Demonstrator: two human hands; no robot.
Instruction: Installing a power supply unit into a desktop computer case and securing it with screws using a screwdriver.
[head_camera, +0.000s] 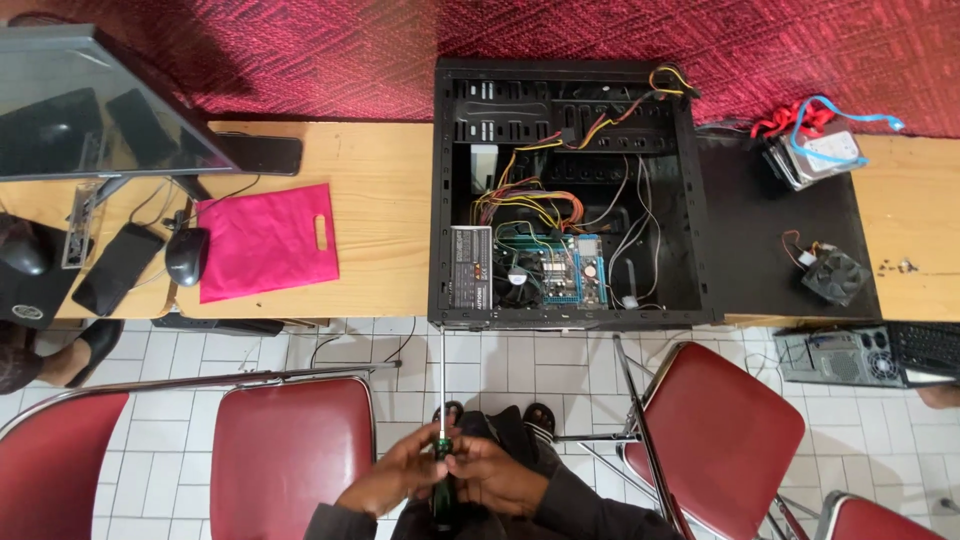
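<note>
I look down at a long screwdriver (442, 400) held upright in front of me, low in the middle of the view. Both hands close around its dark green and black handle: my left hand (395, 478) wraps it from one side, my right hand (492, 475) from the other, fingers curled snugly. The thin steel shaft rises straight from the handle, its tip just short of the front edge of an open computer case (565, 190), so the two-handed hold seems meant to steady the long tool.

The case lies on its side on the wooden counter (370, 230), open face up, so its insides show: a black metal box holding a green circuit board, a round fan, and bundles of yellow, red and black wires. Left of the case lies a flat bright pink bag (265, 240) of soft fabric with a cut-out handle, then a black mouse (186, 256) and a tilted monitor (95, 105). Right of the case, on a black mat, sit a small square cooling fan (835, 275) and a metal hard drive (815, 155) with red and blue cables. Below the case, over white floor tiles, stand red padded chairs (290, 440) with chrome frames.
</note>
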